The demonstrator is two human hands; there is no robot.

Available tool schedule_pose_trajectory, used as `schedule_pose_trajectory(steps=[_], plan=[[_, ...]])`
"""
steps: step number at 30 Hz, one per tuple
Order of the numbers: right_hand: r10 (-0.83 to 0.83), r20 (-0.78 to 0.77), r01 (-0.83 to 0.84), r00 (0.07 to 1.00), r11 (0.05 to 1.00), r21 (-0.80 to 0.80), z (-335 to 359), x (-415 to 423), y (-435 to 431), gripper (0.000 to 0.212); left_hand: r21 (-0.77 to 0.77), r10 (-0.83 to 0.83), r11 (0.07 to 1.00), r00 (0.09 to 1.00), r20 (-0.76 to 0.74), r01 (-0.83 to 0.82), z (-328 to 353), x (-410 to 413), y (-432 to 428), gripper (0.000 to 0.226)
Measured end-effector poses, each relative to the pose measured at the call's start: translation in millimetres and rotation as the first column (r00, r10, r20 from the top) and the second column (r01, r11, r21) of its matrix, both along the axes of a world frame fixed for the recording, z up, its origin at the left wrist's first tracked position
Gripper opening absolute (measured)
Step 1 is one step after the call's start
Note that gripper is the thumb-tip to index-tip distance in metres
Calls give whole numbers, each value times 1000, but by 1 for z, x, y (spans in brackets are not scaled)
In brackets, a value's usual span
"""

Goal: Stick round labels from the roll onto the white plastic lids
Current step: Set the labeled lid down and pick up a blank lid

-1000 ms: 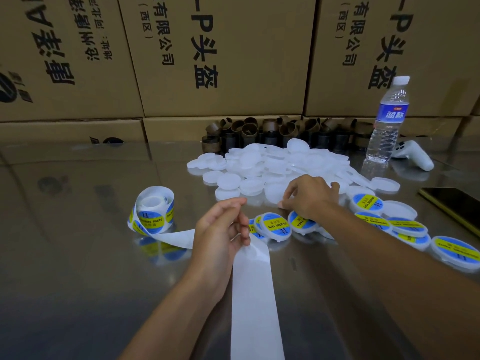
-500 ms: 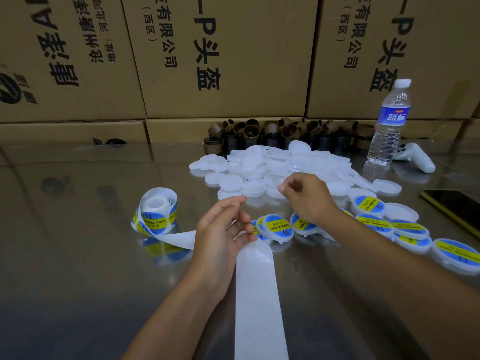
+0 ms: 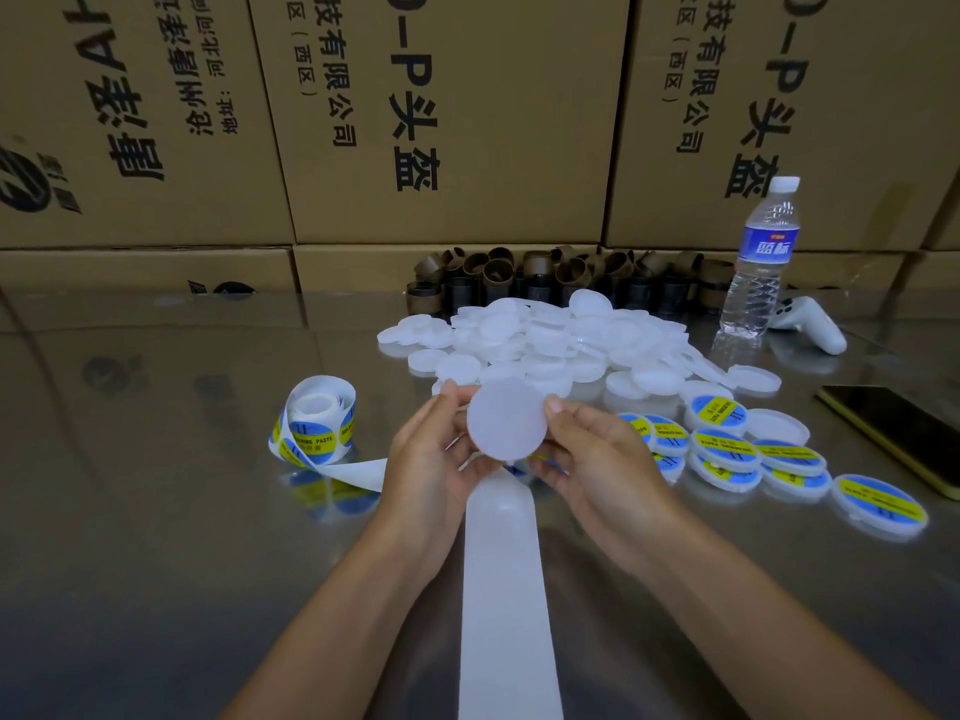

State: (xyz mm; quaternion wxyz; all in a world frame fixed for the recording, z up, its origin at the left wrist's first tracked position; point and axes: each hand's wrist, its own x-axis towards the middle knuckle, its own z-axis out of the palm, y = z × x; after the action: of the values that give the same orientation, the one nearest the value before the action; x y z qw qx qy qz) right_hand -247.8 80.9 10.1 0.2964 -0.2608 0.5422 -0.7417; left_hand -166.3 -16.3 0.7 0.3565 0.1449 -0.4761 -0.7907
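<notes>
Now my left hand (image 3: 431,459) and right hand (image 3: 597,459) pinch one blank white lid (image 3: 506,418) by its rim, face toward me, label roll (image 3: 317,418) left of my left hand.

Label roll (image 3: 318,419) left; lid pile (image 3: 545,340) behind hands (image 3: 597,462)

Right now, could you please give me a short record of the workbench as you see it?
held: blank lid, edges gripped by left hand and right hand
roll: left of the hands, on its edge
strip: bare backing, runs toward camera
blank pile: behind the hands
labelled lids: right of the hands
bottle: upright, far right
</notes>
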Motion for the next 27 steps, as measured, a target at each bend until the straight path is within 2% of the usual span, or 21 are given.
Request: schedule_pose_trajectory(steps=[2, 5, 8, 11, 13, 15, 17, 21, 23, 25, 27], plan=[[17, -39, -15, 999, 999, 34, -5, 5, -2, 21, -21, -7, 1000, 1000, -3, 7, 0, -1, 2, 34], [6, -106, -3, 994, 1000, 31, -8, 9, -4, 15, -109, 35, 994, 999, 39, -30, -3, -1, 4, 24], [-89, -325, 104, 942, 994, 32, -12, 9, -5, 15, -94, 71, 993, 996, 44, -66, -2, 0, 3, 12], [-156, -601, 247, 784, 966, 70, -18, 10, -7, 14, -64, 109, 992, 993, 37, -106, 3, 2, -1, 11], [-84, -802, 303, 592, 945, 125, -24, 12, -10, 10, -14, 128, 992, 992, 7, -128, 5, 1, -4, 11], [4, -907, 321, 422, 934, 153, -26, 14, -13, 15, 45, 153, 987, 988, -16, -153, 8, 3, -8, 11], [39, -933, 280, 357, 949, 147, -24, 16, -15, 23, 74, 174, 983, 984, -46, -171, 12, 7, -13, 11], [211, -907, 153, 364, 947, 281, -21, 21, -12, 28, 86, 220, 974, 969, -115, -210, 17, 14, -22, 10], [256, -903, 189, 344, 923, 334, -19, 20, -11, 31, 84, 224, 973, 968, -114, -216, 18, 14, -22, 10], [225, -923, 264, 312, 913, 312, -17, 17, -11, 32, 73, 214, 975, 972, -94, -208, 17, 13, -20, 10], [250, -936, 329, 246, 887, 324, -17, 15, -11, 41, 78, 211, 976, 974, -77, -206, 17, 13, -18, 10]])
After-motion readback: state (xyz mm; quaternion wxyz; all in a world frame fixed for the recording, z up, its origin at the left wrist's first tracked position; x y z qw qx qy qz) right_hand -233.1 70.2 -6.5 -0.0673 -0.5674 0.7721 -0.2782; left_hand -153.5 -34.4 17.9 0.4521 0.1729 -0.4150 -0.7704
